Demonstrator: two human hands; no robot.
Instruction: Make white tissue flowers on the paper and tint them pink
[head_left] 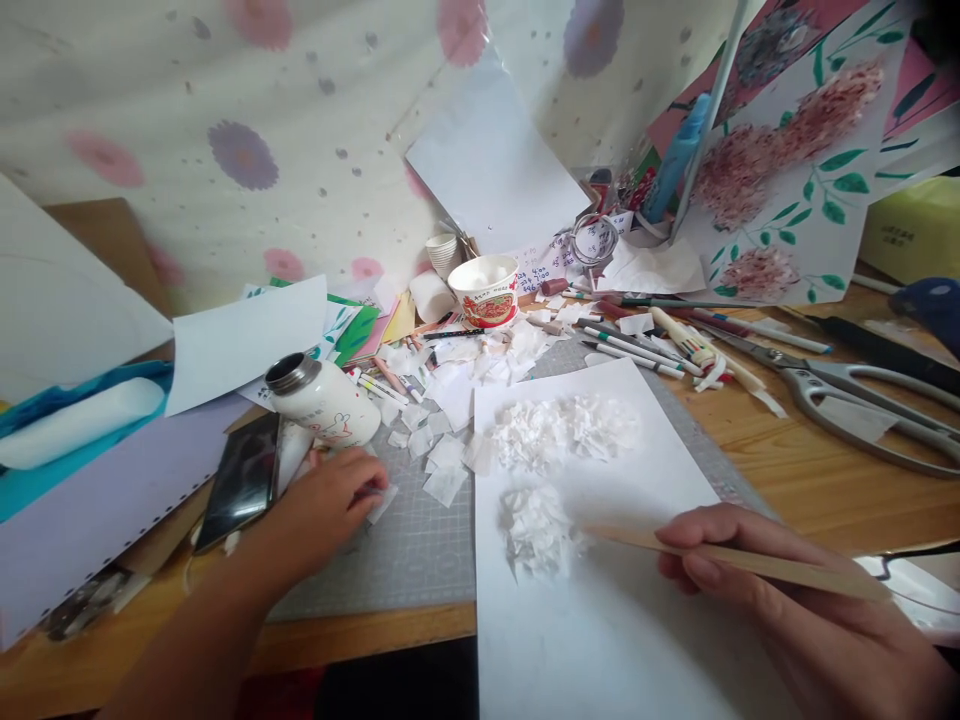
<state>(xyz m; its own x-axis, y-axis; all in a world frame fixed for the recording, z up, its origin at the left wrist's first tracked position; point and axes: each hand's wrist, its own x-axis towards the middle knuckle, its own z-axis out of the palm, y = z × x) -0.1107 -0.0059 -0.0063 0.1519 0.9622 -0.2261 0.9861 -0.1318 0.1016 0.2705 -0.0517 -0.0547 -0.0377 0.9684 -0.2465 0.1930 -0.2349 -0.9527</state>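
The white sheet [630,650] lies partly on the grey cutting mat [405,575], its near end reaching past the table edge toward the person, which seems to bring the lower ruffled cluster [538,530] within easy reach. Two further clusters, upper left [529,435] and upper right [604,425], sit side by side farther up the sheet. Loose paper squares [446,470] are scattered just left of it, on the left hand's side — a handy supply, by the look of it. The bowl [486,305] stands behind, beyond the scraps, while the large scissors [817,385] lie well off to the right, out of the way of both hands.

The hands are apart. The right hand [757,580] is closed on a wooden stick [787,568], thumb and fingers gripping it rather like a pen; that hold probably suits fine control at the tip, which points left and ends at or just beside the lower cluster (contact is too blurred to tell). The left hand [330,510] comes in low from the near left, palm down with fingers loosely curled, just in front of the white bottle [322,405] and beside the phone [240,475]. Its fingertips are by a paper square on the mat — whether they pinch it, I cannot tell.
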